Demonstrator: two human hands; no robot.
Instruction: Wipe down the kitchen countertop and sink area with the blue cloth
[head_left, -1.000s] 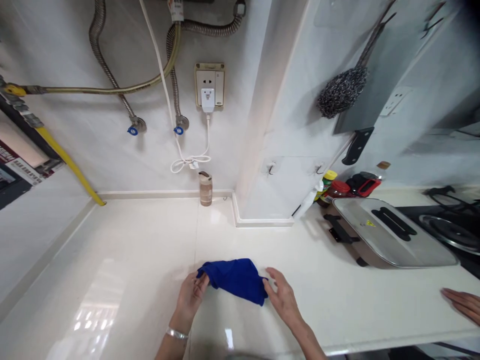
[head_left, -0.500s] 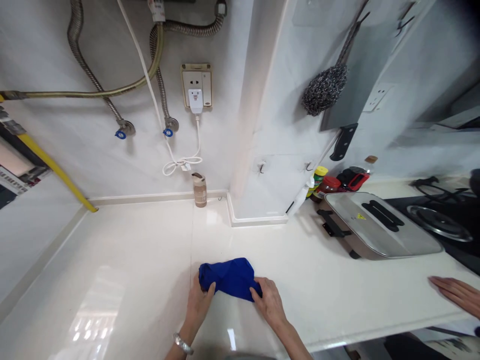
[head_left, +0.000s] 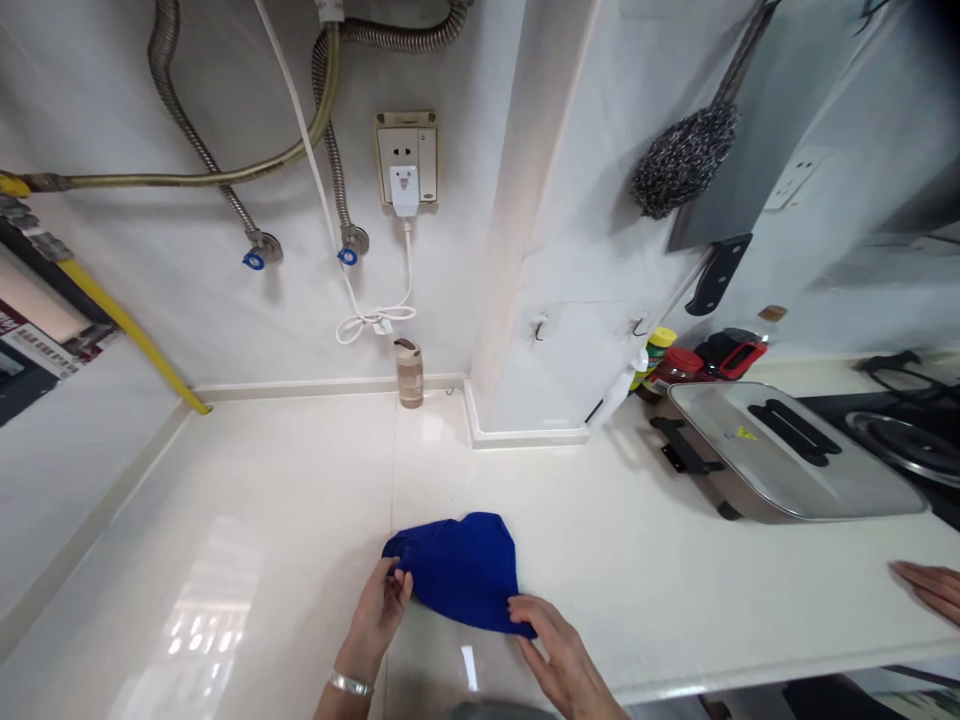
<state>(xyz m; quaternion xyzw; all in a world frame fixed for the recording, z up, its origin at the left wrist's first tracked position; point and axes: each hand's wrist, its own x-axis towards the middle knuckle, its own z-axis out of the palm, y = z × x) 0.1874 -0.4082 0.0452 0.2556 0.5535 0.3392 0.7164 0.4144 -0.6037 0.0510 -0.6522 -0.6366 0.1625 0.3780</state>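
Note:
A blue cloth (head_left: 461, 565) lies partly spread on the white countertop (head_left: 315, 480), in front of the wall pillar. My left hand (head_left: 381, 605), with a silver bracelet at the wrist, pinches the cloth's left edge, its fingers curled. At the lower right corner of the cloth, my right hand (head_left: 551, 645) grips the fabric between thumb and fingers. The part of the cloth under my fingertips is hidden.
Against the back wall stands a small brown bottle (head_left: 409, 378). On the right are an electric pan (head_left: 795, 455) with a lid, several jars and a hanging cleaver (head_left: 720, 275). Another person's hand (head_left: 930, 585) rests at the right edge of the counter.
The blue cloth has opened out wider and flatter. My right hand has drawn its corner toward me, and my left hand has shifted slightly left. The view has turned a little.

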